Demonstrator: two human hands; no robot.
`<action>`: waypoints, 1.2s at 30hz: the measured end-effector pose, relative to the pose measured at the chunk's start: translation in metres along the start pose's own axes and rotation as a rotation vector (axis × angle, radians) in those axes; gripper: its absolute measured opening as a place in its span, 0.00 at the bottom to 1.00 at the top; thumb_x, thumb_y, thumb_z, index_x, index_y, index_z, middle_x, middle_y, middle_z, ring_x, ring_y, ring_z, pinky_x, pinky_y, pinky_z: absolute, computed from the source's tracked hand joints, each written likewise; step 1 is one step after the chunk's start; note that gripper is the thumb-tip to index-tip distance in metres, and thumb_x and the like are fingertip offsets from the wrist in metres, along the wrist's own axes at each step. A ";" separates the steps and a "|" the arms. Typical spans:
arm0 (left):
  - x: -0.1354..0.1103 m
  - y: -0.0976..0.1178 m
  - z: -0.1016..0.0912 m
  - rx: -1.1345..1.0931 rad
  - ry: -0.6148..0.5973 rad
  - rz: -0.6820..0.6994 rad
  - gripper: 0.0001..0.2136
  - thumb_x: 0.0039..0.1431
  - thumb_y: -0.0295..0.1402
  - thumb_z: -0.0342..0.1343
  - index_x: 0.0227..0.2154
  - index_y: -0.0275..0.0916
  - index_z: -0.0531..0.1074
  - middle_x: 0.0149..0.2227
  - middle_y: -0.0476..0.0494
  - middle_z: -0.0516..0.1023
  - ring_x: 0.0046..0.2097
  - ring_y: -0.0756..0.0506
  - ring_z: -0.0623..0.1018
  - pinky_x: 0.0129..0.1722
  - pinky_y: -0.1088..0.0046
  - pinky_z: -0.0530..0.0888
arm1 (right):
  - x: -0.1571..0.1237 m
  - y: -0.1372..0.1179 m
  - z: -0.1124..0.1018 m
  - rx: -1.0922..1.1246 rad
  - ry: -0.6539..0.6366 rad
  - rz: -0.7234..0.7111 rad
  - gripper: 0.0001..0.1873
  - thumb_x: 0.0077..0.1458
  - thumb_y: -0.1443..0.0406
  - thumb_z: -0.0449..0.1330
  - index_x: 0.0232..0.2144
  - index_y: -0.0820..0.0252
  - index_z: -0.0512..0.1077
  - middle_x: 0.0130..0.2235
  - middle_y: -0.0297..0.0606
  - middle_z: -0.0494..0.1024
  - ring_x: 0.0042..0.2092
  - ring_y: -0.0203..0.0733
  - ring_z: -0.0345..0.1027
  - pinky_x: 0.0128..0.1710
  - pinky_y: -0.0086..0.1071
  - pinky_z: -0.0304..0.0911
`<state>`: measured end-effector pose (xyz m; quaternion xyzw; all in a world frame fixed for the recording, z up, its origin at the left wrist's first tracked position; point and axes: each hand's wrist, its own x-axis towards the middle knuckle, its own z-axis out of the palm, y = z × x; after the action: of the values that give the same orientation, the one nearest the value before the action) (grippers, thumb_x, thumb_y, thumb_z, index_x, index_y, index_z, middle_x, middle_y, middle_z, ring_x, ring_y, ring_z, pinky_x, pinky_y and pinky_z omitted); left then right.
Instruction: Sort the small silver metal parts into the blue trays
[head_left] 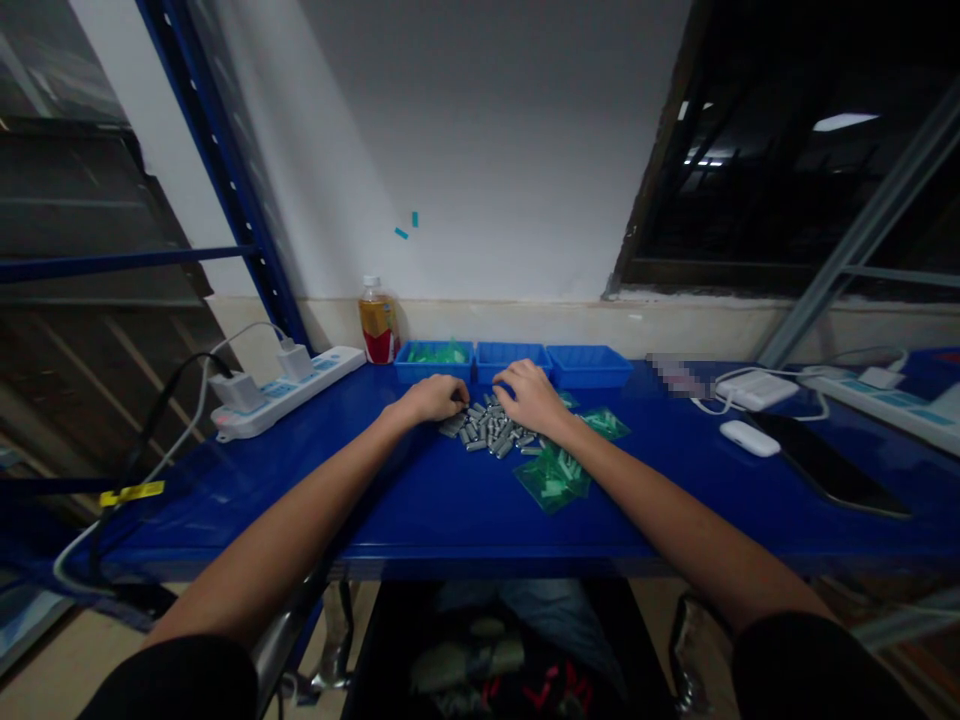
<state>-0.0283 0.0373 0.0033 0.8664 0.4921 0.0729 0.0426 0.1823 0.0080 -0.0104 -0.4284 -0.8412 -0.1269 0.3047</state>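
Seated work at a blue table [420, 520], both hands at the centre of the frame. A loose pile of small metal cylinders [495, 432] lies on the tabletop between and just below my two hands. My left hand [437, 398] bends over the pile's left edge, fingers curled down and in; my right hand [534, 397] arches over its upper right edge, fingers pointing left. The pile therefore lies to the right of my left fingers and below and left of my right ones. Neither hand is clearly the nearer. The cylinders share no common long axis: some lie crosswise, others slant, and several overlap.

In both hands the fingers are bent toward the thumb; I cannot tell whether the tips meet, stand apart or pinch a cylinder, since knuckles and blur conceal them.

Green bags [551, 480] lie to the right of the pile, partly covered by my right forearm. Behind, a left tray [435, 374] contains more green bags; a middle tray [487, 374] is partly masked by my right hand; a right tray [592, 376] stands beside it. The cylinders' markings are too small to read, and the lower edge cuts off my sleeves.
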 end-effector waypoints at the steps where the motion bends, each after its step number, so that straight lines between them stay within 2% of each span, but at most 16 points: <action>1: 0.000 -0.001 0.001 0.004 0.012 -0.022 0.12 0.51 0.31 0.54 0.39 0.44 0.76 0.40 0.48 0.80 0.40 0.46 0.78 0.35 0.77 0.69 | 0.000 -0.001 0.000 0.010 -0.011 -0.009 0.10 0.58 0.63 0.53 0.38 0.60 0.73 0.39 0.42 0.74 0.46 0.46 0.61 0.46 0.38 0.56; 7: -0.002 -0.006 0.003 -0.015 0.046 -0.095 0.09 0.52 0.37 0.55 0.34 0.41 0.76 0.37 0.43 0.80 0.38 0.44 0.77 0.32 0.75 0.69 | -0.001 -0.003 0.003 0.073 -0.053 -0.028 0.10 0.59 0.64 0.53 0.38 0.60 0.73 0.39 0.41 0.75 0.45 0.45 0.62 0.45 0.37 0.56; 12: -0.001 0.004 -0.003 -0.140 0.030 0.079 0.13 0.60 0.37 0.48 0.38 0.37 0.73 0.35 0.46 0.78 0.35 0.49 0.75 0.34 0.78 0.68 | 0.000 -0.005 0.002 0.096 -0.027 -0.082 0.13 0.57 0.64 0.56 0.45 0.61 0.68 0.42 0.42 0.74 0.44 0.45 0.63 0.43 0.37 0.57; 16: 0.000 0.014 -0.010 -0.285 0.093 0.247 0.16 0.61 0.39 0.45 0.31 0.33 0.72 0.28 0.46 0.74 0.31 0.49 0.71 0.32 0.76 0.66 | 0.001 -0.011 -0.002 0.057 -0.005 -0.139 0.10 0.57 0.65 0.55 0.42 0.61 0.68 0.40 0.42 0.74 0.44 0.46 0.62 0.42 0.36 0.56; 19: 0.001 0.014 -0.010 -0.350 0.108 0.272 0.17 0.61 0.40 0.43 0.29 0.33 0.72 0.27 0.46 0.73 0.31 0.49 0.71 0.32 0.75 0.66 | 0.000 -0.014 -0.006 -0.002 0.000 -0.159 0.08 0.58 0.64 0.55 0.39 0.61 0.69 0.39 0.43 0.73 0.43 0.46 0.62 0.41 0.36 0.56; 22: 0.000 0.009 -0.008 -0.352 0.101 0.231 0.17 0.61 0.39 0.42 0.30 0.33 0.72 0.29 0.44 0.75 0.32 0.49 0.72 0.33 0.75 0.67 | 0.005 -0.009 -0.010 -0.072 0.011 -0.151 0.11 0.60 0.61 0.53 0.38 0.61 0.71 0.39 0.43 0.73 0.43 0.46 0.62 0.41 0.36 0.56; 24: -0.001 0.004 -0.007 -0.317 0.081 0.207 0.14 0.59 0.38 0.47 0.33 0.33 0.72 0.31 0.43 0.77 0.32 0.49 0.73 0.33 0.76 0.67 | 0.015 0.003 -0.011 -0.111 0.028 -0.070 0.14 0.61 0.59 0.51 0.37 0.62 0.72 0.40 0.45 0.74 0.44 0.47 0.63 0.43 0.36 0.56; 26: -0.003 0.001 -0.008 -0.265 0.042 0.208 0.12 0.54 0.38 0.52 0.35 0.33 0.73 0.32 0.43 0.77 0.31 0.49 0.74 0.32 0.77 0.67 | 0.031 0.021 -0.011 -0.140 0.008 0.085 0.16 0.61 0.58 0.50 0.37 0.62 0.73 0.40 0.46 0.75 0.45 0.47 0.65 0.44 0.35 0.57; 30: -0.008 0.002 -0.012 -0.108 -0.009 0.173 0.12 0.51 0.41 0.56 0.29 0.37 0.75 0.30 0.45 0.78 0.30 0.49 0.74 0.29 0.77 0.65 | 0.068 0.059 -0.001 -0.130 -0.279 0.433 0.18 0.58 0.55 0.53 0.37 0.61 0.76 0.39 0.46 0.78 0.43 0.46 0.69 0.41 0.32 0.59; 32: -0.009 0.005 -0.013 -0.058 -0.049 0.149 0.11 0.51 0.41 0.56 0.27 0.38 0.76 0.29 0.46 0.79 0.30 0.48 0.75 0.28 0.76 0.64 | 0.081 0.069 0.005 -0.105 -0.380 0.500 0.16 0.54 0.55 0.57 0.34 0.60 0.78 0.36 0.45 0.79 0.40 0.46 0.71 0.39 0.31 0.60; 33: -0.010 0.007 -0.013 -0.047 -0.070 0.148 0.10 0.51 0.40 0.55 0.27 0.39 0.77 0.30 0.46 0.79 0.30 0.48 0.75 0.28 0.76 0.65 | 0.084 0.071 0.008 -0.100 -0.391 0.508 0.15 0.52 0.55 0.59 0.33 0.60 0.78 0.36 0.45 0.79 0.40 0.46 0.71 0.39 0.31 0.60; 36: -0.010 0.011 -0.010 -0.032 -0.071 0.165 0.08 0.50 0.34 0.54 0.30 0.41 0.78 0.32 0.46 0.80 0.33 0.47 0.77 0.30 0.76 0.66 | 0.083 0.063 0.013 -0.112 -0.335 0.515 0.16 0.53 0.56 0.57 0.40 0.58 0.76 0.42 0.45 0.78 0.45 0.49 0.69 0.43 0.36 0.59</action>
<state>-0.0260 0.0231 0.0141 0.9052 0.4160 0.0532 0.0680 0.1907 0.1053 0.0279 -0.6586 -0.7351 -0.0194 0.1600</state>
